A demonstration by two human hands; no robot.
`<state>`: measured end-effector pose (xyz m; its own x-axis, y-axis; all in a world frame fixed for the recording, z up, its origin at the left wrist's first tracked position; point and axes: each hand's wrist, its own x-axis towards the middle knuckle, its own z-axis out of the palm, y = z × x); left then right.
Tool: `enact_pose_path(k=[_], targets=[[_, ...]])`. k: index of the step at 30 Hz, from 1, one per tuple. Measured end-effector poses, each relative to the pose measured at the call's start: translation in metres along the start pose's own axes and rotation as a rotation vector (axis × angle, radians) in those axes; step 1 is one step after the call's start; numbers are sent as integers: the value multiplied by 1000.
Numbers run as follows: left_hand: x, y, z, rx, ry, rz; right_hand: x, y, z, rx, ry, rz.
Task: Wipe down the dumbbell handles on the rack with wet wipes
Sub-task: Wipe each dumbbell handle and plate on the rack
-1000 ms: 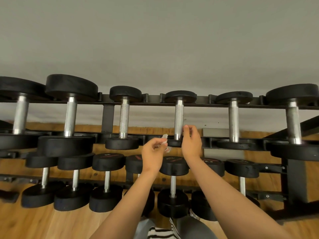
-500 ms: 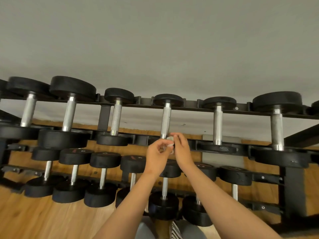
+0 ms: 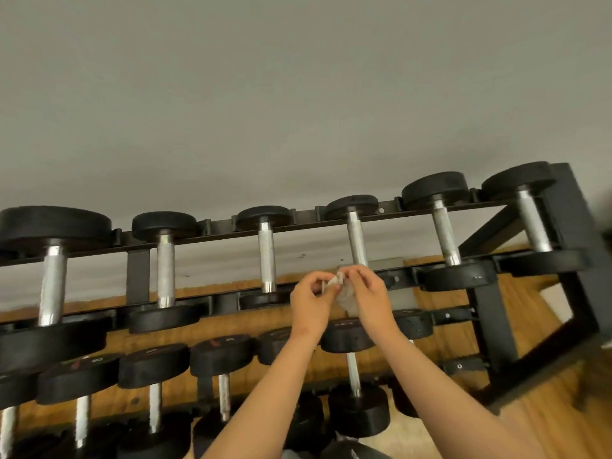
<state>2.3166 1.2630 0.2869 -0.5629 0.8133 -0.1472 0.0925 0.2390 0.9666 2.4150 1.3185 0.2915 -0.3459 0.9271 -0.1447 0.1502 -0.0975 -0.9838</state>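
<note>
So both hands are up in front of the top row, holding one small crumpled white wet wipe point(image 3: 345, 294) between them. The left hand point(image 3: 311, 304) pinches its left edge with thumb and curled fingers. The right hand point(image 3: 372, 298) pinches the other side, and a loose bit of wipe hangs down between the two palms. The wipe sits just in front of the bottom end of the knurled silver handle point(image 3: 357, 241) of the fourth black round-headed dumbbell along the top tier, can't tell if it's actually touching the steel. Everything's racked on a black metal two-tier rack point(image 3: 490, 313) over a wood-look floor point(image 3: 546, 409). The lower-row dumbbell heads point(image 3: 221, 351) have reddish and white markings on their faces, way too blurry to read
</note>
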Motion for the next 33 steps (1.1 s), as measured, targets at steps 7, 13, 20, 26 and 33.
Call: enact_pose_path(k=[7, 13, 20, 26, 33], targets=[[8, 6, 42, 96, -40, 160, 26, 1, -50, -138, 373, -22], [16, 3, 86, 434, -39, 327, 53, 31, -74, -125, 265, 45], [4, 0, 97, 397, 172, 228, 60, 48, -79, -66, 85, 85], [-4, -10, 89, 190, 349, 101, 75, 43, -48, -33, 89, 209], [2, -20, 89, -136, 472, -67, 80, 41, -38, -168, 241, 262]])
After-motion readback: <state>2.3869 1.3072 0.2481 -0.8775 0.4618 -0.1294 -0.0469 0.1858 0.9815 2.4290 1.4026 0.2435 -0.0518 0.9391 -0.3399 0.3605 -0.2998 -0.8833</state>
